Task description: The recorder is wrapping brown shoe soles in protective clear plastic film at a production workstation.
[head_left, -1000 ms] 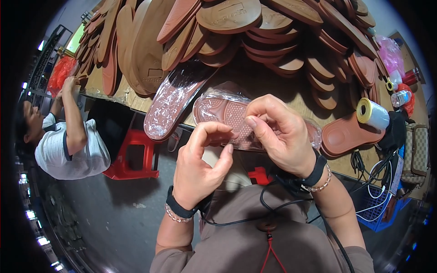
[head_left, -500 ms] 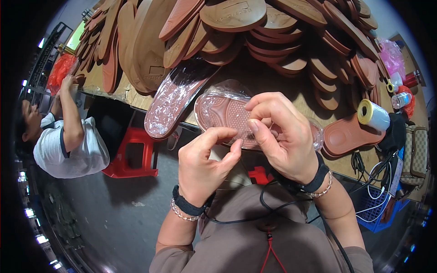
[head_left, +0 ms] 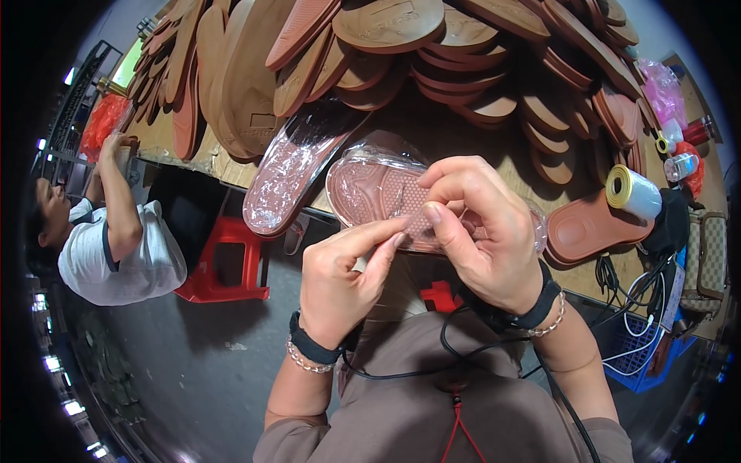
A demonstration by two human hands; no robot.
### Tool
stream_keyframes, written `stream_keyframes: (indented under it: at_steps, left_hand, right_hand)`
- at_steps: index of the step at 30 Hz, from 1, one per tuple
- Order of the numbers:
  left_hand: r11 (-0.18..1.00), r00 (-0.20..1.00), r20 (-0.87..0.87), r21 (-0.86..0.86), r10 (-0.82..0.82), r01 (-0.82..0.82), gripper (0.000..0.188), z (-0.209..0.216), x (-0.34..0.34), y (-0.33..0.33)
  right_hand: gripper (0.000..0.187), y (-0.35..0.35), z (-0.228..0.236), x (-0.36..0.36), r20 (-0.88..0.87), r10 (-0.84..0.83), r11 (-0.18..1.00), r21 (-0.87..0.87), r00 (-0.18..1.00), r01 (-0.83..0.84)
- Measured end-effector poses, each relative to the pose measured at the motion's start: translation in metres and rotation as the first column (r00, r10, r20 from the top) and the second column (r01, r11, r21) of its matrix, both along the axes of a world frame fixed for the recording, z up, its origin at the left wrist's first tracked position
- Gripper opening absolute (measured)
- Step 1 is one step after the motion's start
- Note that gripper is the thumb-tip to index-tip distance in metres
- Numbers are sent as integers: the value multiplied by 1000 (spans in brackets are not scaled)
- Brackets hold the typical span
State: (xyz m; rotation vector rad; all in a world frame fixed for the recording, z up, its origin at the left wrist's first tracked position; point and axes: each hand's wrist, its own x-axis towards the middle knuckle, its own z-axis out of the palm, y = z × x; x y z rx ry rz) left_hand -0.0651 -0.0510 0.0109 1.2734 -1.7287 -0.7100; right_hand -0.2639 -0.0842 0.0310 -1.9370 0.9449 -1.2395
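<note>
A reddish-brown shoe sole in clear plastic film lies at the table's front edge, its textured side up and its right part covered by my hands. Over its near edge, my left hand has thumb and forefinger pinched together; whatever lies between them is too thin to make out. My right hand is above the sole's right part, fingers curled and thumb against the forefinger, with any held thing hidden. Left of this sole, another film-wrapped sole overhangs the edge.
Piles of brown soles fill the back of the table. At right are an unwrapped sole, a roll of film, cables and a blue crate. A person works at left beside a red stool.
My left thumb and forefinger, apart before, have come together in a pinch. My right hand has hardly moved. The view has shifted slightly.
</note>
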Motion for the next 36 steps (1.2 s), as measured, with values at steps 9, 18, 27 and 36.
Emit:
stream_keyframes:
  at_steps: [9, 18, 27, 36]
  left_hand:
    - [987, 992, -122, 154, -32, 51, 19, 8, 18, 1]
    - [992, 980, -194, 128, 44, -19, 18, 5, 15, 1]
    - [998, 999, -50, -63, 19, -22, 11, -2, 21, -3]
    - [938, 936, 347, -303, -55, 167, 38, 45, 24, -41]
  right_hand:
    - [7, 2, -3, 2, 57, -43, 999, 18, 997, 42]
    - [10, 6, -3, 0, -34, -57, 998, 27, 998, 58]
    - [18, 10, -2, 1, -177, -9, 996, -93, 984, -7]
    - [14, 8, -10, 4, -78, 49, 980, -188, 996, -63]
